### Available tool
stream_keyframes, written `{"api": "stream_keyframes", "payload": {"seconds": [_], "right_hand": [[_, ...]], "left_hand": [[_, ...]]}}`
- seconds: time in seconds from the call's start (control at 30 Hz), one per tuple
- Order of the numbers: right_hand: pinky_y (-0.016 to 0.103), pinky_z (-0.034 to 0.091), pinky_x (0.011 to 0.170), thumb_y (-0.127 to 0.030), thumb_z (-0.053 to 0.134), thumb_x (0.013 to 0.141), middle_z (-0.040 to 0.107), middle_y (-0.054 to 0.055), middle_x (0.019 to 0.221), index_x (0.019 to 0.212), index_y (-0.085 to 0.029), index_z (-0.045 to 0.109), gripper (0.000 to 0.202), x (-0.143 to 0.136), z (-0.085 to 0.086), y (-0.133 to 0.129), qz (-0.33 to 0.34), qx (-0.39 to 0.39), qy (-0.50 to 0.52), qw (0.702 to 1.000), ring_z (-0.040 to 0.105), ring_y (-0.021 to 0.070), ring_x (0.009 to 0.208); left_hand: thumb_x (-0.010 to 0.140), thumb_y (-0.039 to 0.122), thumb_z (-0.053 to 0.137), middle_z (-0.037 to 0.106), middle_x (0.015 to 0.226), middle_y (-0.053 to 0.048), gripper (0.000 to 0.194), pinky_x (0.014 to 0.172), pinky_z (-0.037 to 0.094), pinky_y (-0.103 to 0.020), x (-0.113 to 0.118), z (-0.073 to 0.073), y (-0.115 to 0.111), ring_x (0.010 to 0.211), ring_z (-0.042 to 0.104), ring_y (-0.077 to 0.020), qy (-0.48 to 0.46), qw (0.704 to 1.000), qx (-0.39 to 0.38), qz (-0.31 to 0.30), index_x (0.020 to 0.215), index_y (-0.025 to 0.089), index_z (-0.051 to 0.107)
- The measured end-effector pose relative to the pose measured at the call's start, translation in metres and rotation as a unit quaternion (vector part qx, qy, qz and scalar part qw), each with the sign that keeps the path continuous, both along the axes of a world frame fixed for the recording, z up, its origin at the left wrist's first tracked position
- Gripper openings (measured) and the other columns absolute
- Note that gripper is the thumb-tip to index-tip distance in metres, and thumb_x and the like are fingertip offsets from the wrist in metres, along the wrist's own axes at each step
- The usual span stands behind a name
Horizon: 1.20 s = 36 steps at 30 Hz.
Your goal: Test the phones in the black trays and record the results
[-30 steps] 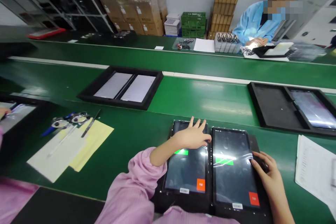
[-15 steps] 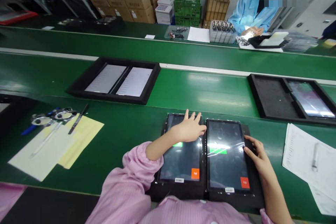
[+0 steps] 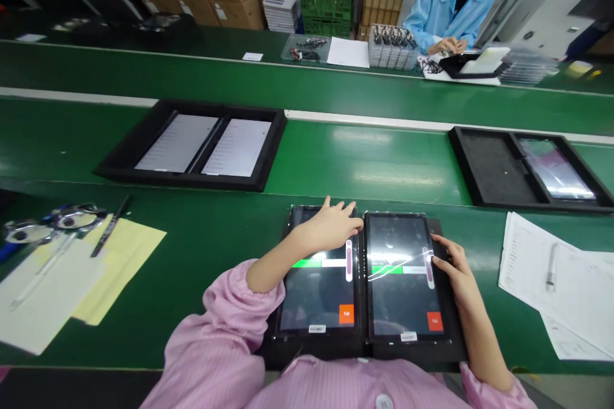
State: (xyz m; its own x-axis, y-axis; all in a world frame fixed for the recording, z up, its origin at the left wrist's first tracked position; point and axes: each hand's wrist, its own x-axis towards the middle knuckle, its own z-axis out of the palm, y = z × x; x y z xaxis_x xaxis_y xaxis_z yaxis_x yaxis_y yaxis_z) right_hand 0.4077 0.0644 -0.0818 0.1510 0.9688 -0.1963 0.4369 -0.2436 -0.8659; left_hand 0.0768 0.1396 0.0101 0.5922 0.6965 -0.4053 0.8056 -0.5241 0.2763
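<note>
Two tablets lie side by side in a black foam tray (image 3: 316, 350) in front of me. The left tablet (image 3: 314, 297) and the right tablet (image 3: 403, 307) show dark screens with a green bar, an orange-red "Fail" box and a slider near the right edge. My left hand (image 3: 333, 228) reaches over the upper part of the left tablet, fingers spread, with its fingertips by the top and right edges. At the right tablet's right edge rests my right hand (image 3: 453, 268), thumb and forefinger apart and touching the side; its other fingers are partly hidden.
A foam tray (image 3: 273, 150) with two lit tablets stands ahead left; another tray (image 3: 463, 163) with one tablet stands ahead right. Papers and a marker (image 3: 111, 225) lie left, more papers (image 3: 532, 268) right. Across the bench, a person in blue (image 3: 434, 6) handles small parts.
A slider has appeared on each tablet's screen, along with a white bar beside the green one. Both hands keep their places at the tablets; the view has shifted slightly.
</note>
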Motion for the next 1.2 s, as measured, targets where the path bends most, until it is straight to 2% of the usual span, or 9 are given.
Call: {"api": "stream_keyframes", "payload": {"seconds": [0.1, 0.27, 0.47, 0.6, 0.7, 0.8, 0.9, 1.07, 1.2], "right_hand": [[0.052, 0.028, 0.112, -0.054, 0.053, 0.082, 0.045, 0.009, 0.125, 0.126, -0.028, 0.062, 0.052, -0.001, -0.006, -0.003, 0.020, 0.042, -0.047, 0.998, 0.039, 0.0341, 0.128], [0.059, 0.030, 0.107, -0.068, 0.052, 0.084, 0.040, 0.013, 0.127, 0.131, -0.025, 0.055, 0.064, -0.016, -0.006, -0.010, 0.060, 0.142, -0.204, 0.967, 0.038, 0.0388, 0.125], [0.059, 0.032, 0.106, -0.070, 0.052, 0.084, 0.039, 0.015, 0.127, 0.135, -0.024, 0.050, 0.069, -0.017, -0.008, -0.007, 0.066, 0.152, -0.204, 0.965, 0.036, 0.0392, 0.128], [0.054, 0.037, 0.105, -0.061, 0.034, 0.096, 0.041, 0.013, 0.126, 0.137, -0.024, 0.049, 0.057, -0.006, -0.001, -0.010, 0.044, 0.174, -0.109, 0.978, 0.042, 0.0342, 0.126], [0.056, 0.035, 0.105, -0.056, 0.043, 0.098, 0.043, 0.012, 0.131, 0.136, -0.029, 0.055, 0.048, -0.022, 0.021, -0.020, 0.167, 0.207, -0.176, 0.948, 0.041, 0.0351, 0.126], [0.060, 0.031, 0.106, -0.054, 0.053, 0.097, 0.039, 0.010, 0.145, 0.134, -0.038, 0.060, 0.042, -0.052, 0.040, -0.030, 0.355, 0.239, -0.252, 0.868, 0.040, 0.0376, 0.127], [0.065, 0.025, 0.108, -0.053, 0.061, 0.094, 0.037, 0.008, 0.150, 0.132, -0.042, 0.063, 0.039, -0.072, 0.045, -0.035, 0.421, 0.279, -0.290, 0.813, 0.041, 0.0391, 0.127], [0.066, 0.025, 0.108, -0.050, 0.055, 0.098, 0.043, 0.004, 0.147, 0.111, -0.042, 0.073, 0.024, -0.049, 0.034, -0.020, 0.367, 0.276, -0.285, 0.841, 0.042, 0.0374, 0.126], [0.058, 0.038, 0.103, -0.051, 0.046, 0.096, 0.053, 0.013, 0.127, 0.115, -0.029, 0.071, 0.039, -0.017, 0.012, 0.010, 0.132, 0.234, -0.225, 0.937, 0.048, 0.0342, 0.119]], "left_hand": [[0.097, 0.029, 0.057, 0.026, 0.160, -0.021, 0.036, 0.112, 0.017, -0.074, -0.006, 0.005, 0.001, 0.145, 0.031, -0.0425, 0.002, 0.999, -0.032, -0.025, 0.132, 0.025, 0.057], [0.068, 0.029, 0.089, 0.013, 0.161, -0.026, 0.085, 0.113, 0.008, -0.074, -0.005, -0.001, -0.004, 0.149, 0.014, -0.0476, 0.023, 0.998, -0.042, -0.047, 0.141, 0.022, 0.045], [0.067, 0.034, 0.086, 0.005, 0.162, -0.029, 0.107, 0.115, 0.002, -0.072, -0.016, -0.009, -0.004, 0.151, 0.005, -0.0437, -0.005, 0.998, -0.046, -0.051, 0.151, 0.018, 0.021], [0.072, 0.022, 0.076, 0.030, 0.159, -0.020, 0.106, 0.118, 0.008, -0.067, -0.057, 0.005, 0.010, 0.146, 0.032, -0.0345, 0.011, 0.996, -0.088, 0.013, 0.154, 0.025, 0.009], [0.070, 0.013, 0.069, 0.048, 0.149, -0.013, 0.092, 0.117, 0.030, -0.051, -0.085, 0.010, 0.019, 0.135, 0.048, -0.0298, 0.052, 0.989, -0.113, 0.077, 0.150, 0.025, 0.027], [0.069, 0.012, 0.064, 0.052, 0.145, -0.010, 0.077, 0.105, 0.044, -0.033, -0.098, 0.007, 0.025, 0.129, 0.054, -0.0258, 0.030, 0.988, -0.130, 0.084, 0.142, 0.020, 0.041], [0.065, 0.016, 0.066, 0.058, 0.136, -0.010, 0.076, 0.098, 0.048, -0.030, -0.102, 0.000, 0.029, 0.120, 0.059, -0.0257, 0.005, 0.990, -0.123, 0.067, 0.138, 0.018, 0.045], [0.065, 0.021, 0.066, 0.059, 0.133, -0.010, 0.074, 0.096, 0.049, -0.030, -0.091, -0.008, 0.033, 0.116, 0.060, -0.0259, -0.032, 0.989, -0.133, 0.059, 0.136, 0.016, 0.046], [0.076, 0.028, 0.066, 0.052, 0.142, -0.012, 0.081, 0.103, 0.045, -0.034, -0.052, -0.013, 0.024, 0.126, 0.054, -0.0275, -0.096, 0.992, -0.066, 0.041, 0.149, 0.020, 0.033]]}}
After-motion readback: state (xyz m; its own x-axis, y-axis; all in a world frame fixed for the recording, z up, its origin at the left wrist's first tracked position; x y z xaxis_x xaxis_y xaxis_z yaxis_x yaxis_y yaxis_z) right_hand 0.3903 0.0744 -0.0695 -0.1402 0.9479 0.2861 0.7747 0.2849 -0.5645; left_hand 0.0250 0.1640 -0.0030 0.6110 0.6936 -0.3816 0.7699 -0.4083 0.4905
